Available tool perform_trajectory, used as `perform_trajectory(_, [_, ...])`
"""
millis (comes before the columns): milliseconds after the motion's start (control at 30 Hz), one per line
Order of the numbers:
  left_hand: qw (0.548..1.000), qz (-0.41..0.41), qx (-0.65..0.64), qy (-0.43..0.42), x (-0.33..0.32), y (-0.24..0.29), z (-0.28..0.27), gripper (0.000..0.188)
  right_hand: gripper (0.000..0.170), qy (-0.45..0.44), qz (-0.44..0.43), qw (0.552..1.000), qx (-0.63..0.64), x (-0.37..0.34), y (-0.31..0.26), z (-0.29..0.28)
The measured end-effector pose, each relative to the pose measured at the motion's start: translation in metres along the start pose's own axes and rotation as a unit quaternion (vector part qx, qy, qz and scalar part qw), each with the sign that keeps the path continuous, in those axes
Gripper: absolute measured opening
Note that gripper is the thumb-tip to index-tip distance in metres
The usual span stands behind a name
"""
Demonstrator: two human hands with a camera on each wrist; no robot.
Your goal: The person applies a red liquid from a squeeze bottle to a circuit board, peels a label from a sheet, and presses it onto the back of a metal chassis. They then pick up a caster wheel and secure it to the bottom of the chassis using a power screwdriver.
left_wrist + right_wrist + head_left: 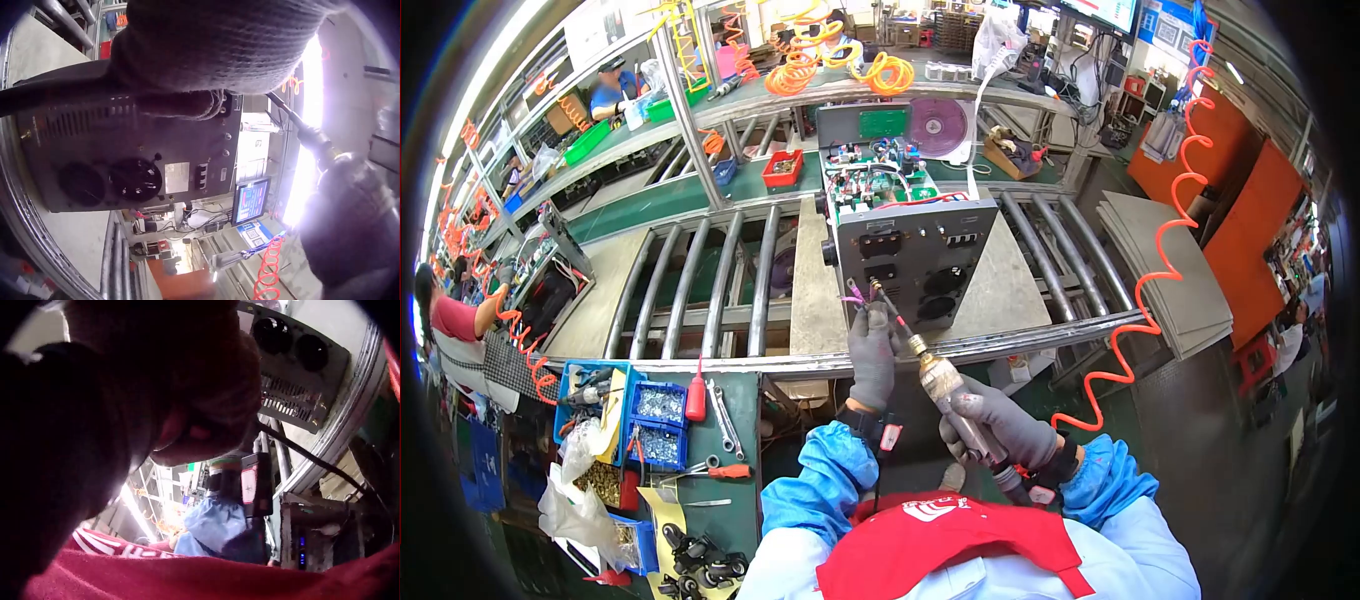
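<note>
Gripping the power driver in front of the cabinet, the right hand slants its long axis, bit pointing cabinetward. Nearer the cabinet, the left hand pinches purple leads.

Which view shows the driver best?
Head: the driver shows nearly whole, bit to body, in the right hand. Left wrist shows its shaft and part of the body; right wrist, nothing I can make out.

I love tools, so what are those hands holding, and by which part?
The right hand holds a power driver by its thick body. The left hand is near its tip and a purple piece; whether it holds either cannot be told.
</note>
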State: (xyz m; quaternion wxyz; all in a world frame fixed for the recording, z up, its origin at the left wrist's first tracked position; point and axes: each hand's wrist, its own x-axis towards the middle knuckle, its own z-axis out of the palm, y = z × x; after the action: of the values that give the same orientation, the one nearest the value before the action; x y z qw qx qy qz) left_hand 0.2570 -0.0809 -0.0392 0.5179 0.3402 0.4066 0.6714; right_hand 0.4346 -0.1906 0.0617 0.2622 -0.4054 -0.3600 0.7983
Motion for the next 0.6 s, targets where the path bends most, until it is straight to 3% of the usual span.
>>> perform_trajectory(133, [0.999,0.038,-0.026,-0.001,0.018,-0.02,0.007,0.029,0.042,-0.008,-0.002,0.997,0.071,0.009,-0.005,-0.007])
perform_trajectory(167, [0.999,0.009,-0.043,0.011,0.019,-0.016,0.013,0.029,0.04,0.008,-0.019,0.999,0.05,0.01,-0.009,-0.004])
perform_trajectory(267, [0.999,0.043,-0.015,0.007,0.035,-0.007,0.031,0.031,0.039,0.039,-0.048,0.998,-0.008,0.024,-0.015,-0.002])
perform_trajectory(400, [0.998,0.044,0.037,0.035,0.05,-0.012,0.038,0.035,0.041,0.034,-0.077,0.996,0.015,0.036,-0.021,-0.002])
perform_trajectory(600, [0.999,0.026,-0.01,0.043,0.069,-0.038,0.039,0.033,0.043,0.047,-0.095,0.994,0.013,0.048,-0.012,-0.009])
